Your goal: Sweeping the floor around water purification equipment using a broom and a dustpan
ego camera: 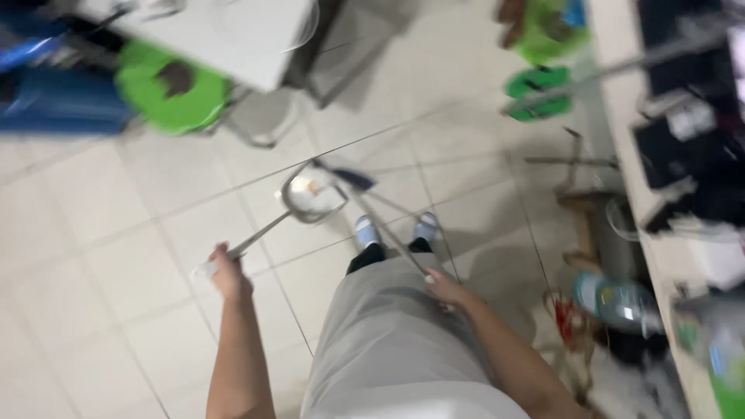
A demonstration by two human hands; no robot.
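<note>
left hand [227, 271] fingers clench dustpan handle [260, 233], pan [313, 194] toward 1 o'clock; right hand [444, 287] grips broom stick [388, 233] angling to 11.

Bright, even indoor light falls on pale floor tiles [116, 233], which show a mild sheen. Soft shadows fall beside the feet and under the green stool [167, 89]. Heavy motion blur smears the whole frame, worst at the edges; the cluttered right side is perhaps too streaked to read.
</note>
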